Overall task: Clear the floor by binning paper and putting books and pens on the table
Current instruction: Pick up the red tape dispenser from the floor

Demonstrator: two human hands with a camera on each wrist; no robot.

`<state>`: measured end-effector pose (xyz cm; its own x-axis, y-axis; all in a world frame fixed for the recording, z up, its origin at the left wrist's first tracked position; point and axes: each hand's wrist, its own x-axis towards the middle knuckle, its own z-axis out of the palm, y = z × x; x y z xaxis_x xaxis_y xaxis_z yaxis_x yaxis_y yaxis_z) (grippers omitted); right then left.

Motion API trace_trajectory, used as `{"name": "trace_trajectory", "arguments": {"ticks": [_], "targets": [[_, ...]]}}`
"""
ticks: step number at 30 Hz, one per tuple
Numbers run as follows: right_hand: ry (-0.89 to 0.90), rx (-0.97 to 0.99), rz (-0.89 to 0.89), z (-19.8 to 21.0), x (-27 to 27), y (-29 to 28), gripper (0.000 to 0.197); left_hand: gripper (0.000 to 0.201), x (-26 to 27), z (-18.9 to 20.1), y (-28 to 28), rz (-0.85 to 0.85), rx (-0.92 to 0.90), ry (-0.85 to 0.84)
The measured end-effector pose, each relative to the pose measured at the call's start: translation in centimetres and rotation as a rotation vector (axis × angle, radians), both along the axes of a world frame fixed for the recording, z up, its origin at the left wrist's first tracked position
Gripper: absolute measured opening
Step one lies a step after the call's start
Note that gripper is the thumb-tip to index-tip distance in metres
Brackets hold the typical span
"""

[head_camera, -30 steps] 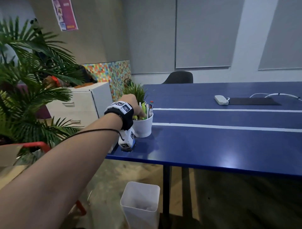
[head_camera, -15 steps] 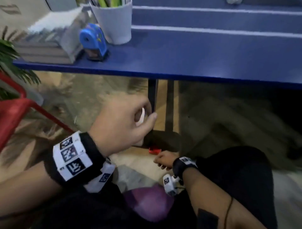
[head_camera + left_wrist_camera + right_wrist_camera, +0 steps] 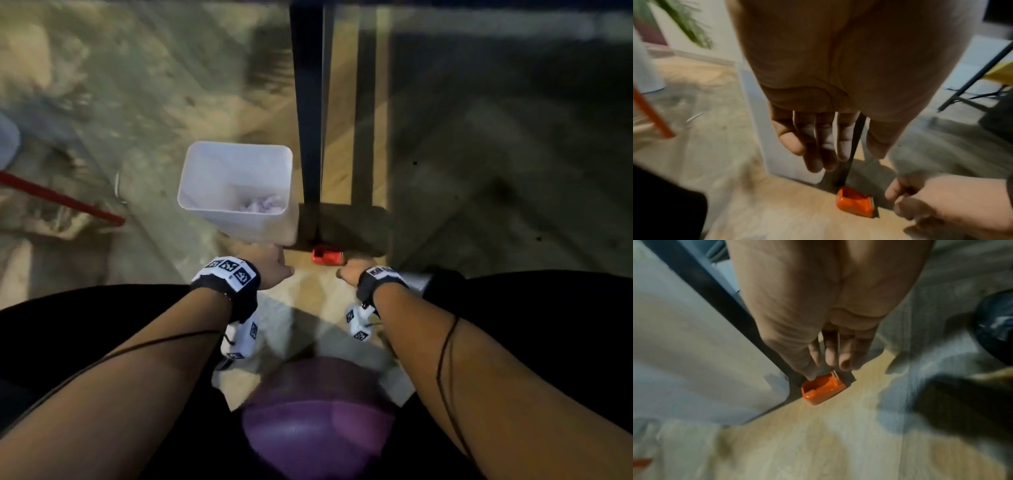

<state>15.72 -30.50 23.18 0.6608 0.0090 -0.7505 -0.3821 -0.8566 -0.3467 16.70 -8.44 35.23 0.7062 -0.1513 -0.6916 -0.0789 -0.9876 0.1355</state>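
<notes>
I am crouched at the floor beside the table leg. A white bin stands there with crumpled paper at its bottom. A small orange tape dispenser lies on the floor at the foot of the leg. My left hand hangs empty just in front of the bin, fingers straight and relaxed. My right hand reaches down over the dispenser, its fingertips at the dispenser's far edge, not curled round it. No book or pen shows on the floor.
The black table leg and its flat foot stand right behind the dispenser, touching the bin's side. A red chair leg crosses the floor at the left. A purple rounded thing sits between my knees.
My left hand left the pen cup on the table and came down to the floor beside the bin. My view dropped from the tabletop to the floor. My right hand stayed by the orange dispenser.
</notes>
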Motion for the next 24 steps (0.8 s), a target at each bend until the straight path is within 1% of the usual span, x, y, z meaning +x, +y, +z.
{"name": "trace_trajectory", "arguments": {"ticks": [2,4,6,8,10,12,15,17,19,21,24], "targets": [[-0.073,-0.050,0.007,-1.5,1.1,0.4,0.039,0.034,-0.4,-2.9,0.9,0.073,0.001,0.007],[-0.121,-0.085,0.020,-3.3,1.9,1.0,0.041,0.031,-1.2,-5.1,1.7,0.147,0.004,0.051],[-0.095,-0.102,0.031,-4.7,2.7,1.8,0.042,0.029,-1.9,-6.9,2.2,0.221,-0.012,0.110],[-0.093,-0.067,0.007,-6.1,3.3,2.7,0.042,0.029,-2.7,-7.8,2.2,0.248,-0.019,0.134],[-0.080,-0.060,0.067,-7.7,3.7,3.2,0.041,0.029,-3.3,-8.1,1.7,0.228,-0.003,0.131],[-0.089,-0.111,0.152,-9.7,3.5,3.9,0.040,0.033,-3.9,-8.4,1.2,0.180,0.017,0.142],[-0.102,-0.187,0.180,-11.4,2.7,4.7,0.047,0.035,-4.4,-8.2,0.3,0.132,0.009,0.178],[-0.089,-0.226,0.182,-12.1,2.3,4.6,0.046,0.034,-4.3,-7.9,-0.1,0.121,-0.007,0.172],[-0.091,-0.245,0.141,-12.8,2.1,4.3,0.043,0.032,-4.2,-7.3,-0.2,0.114,-0.006,0.143],[-0.086,-0.245,0.038,-13.4,2.4,4.1,0.041,0.030,-4.0,-7.1,-0.2,0.125,-0.012,0.137],[0.004,-0.187,-0.078,-12.6,2.8,4.2,0.040,0.029,-3.6,-6.5,0.0,0.147,-0.025,0.187]]}}
